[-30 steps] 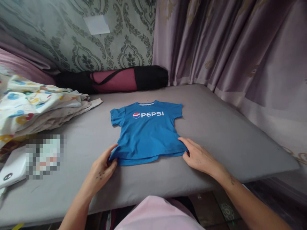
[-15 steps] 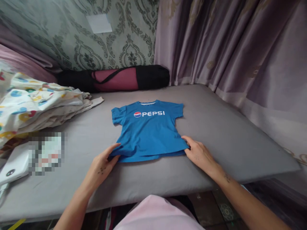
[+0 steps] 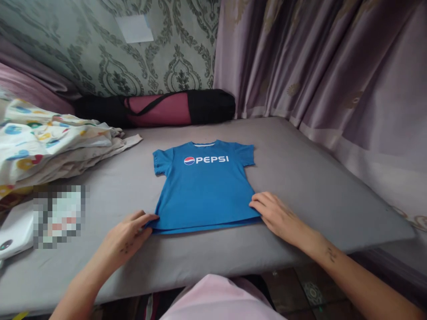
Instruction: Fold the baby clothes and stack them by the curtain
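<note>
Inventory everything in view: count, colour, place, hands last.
Shirt: one, blue, centre
Covered surface: one, grey, beneath
Long bag: one, black and maroon, back
Printed cloth: pile, mostly white, left
Flat device: one, white, left
Pixelated patch: one, multicoloured, beside device
Wall: one, greenish, behind
Wall panel: one, white, on wall
Curtain: count unclear, purple, right
Draped fabric: count unclear, pink, far left
Thin scrap: one, yellow, bottom left
Floor: one, dark, lower right
Worn garment: one, pink, bottom
Left hand: one, bare, left hem
Right hand: one, bare, right hem
</note>
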`<state>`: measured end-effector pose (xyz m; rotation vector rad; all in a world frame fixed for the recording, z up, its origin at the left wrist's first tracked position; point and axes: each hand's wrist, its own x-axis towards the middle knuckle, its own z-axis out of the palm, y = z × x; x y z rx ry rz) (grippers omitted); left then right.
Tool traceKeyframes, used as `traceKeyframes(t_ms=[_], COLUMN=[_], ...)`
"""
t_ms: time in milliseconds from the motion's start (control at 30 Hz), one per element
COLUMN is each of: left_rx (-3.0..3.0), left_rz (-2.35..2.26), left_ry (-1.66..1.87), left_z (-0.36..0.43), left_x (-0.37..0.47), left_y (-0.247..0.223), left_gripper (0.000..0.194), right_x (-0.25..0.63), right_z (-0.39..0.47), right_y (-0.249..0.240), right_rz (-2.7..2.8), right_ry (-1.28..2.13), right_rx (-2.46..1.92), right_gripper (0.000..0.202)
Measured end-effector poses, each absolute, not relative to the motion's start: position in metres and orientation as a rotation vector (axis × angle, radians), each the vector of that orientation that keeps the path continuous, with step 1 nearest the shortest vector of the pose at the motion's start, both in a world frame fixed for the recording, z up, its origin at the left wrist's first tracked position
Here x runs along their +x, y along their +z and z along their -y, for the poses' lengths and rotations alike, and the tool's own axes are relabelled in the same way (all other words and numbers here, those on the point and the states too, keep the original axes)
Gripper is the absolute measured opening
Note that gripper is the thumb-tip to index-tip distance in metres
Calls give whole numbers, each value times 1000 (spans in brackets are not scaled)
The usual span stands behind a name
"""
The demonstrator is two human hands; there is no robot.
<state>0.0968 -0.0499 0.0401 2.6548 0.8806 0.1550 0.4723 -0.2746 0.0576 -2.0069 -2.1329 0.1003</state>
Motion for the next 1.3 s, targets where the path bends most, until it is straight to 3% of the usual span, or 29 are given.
traceKeyframes(t_ms=[267, 600, 767, 933, 1067, 1300], left_rx=[2819, 2544, 2672, 2819, 2882, 2870], left_rz=[-544, -660, -737, -650, -706, -585], left_ry=[226, 4, 451, 336, 180, -30], left_z=[46, 51, 1, -31, -30, -24], left_x=[99, 114, 182, 248, 240, 184], left_y=[33, 69, 54, 9, -5, 20], left_gripper=[26, 28, 36, 57, 65, 76], right_x=[481, 499, 494, 485, 498, 511], right_z=[274, 271, 184, 102, 109, 170], right_y=[59, 91, 74, 26, 6, 15], right_rz=[2197, 2083, 2047, 1907, 2083, 2306], right_ry=[394, 868, 483, 320, 224, 294], right_rx=[-1855, -2063, -1924, -2146, -2125, -1880], right_gripper=[35, 19, 37, 62, 64, 60])
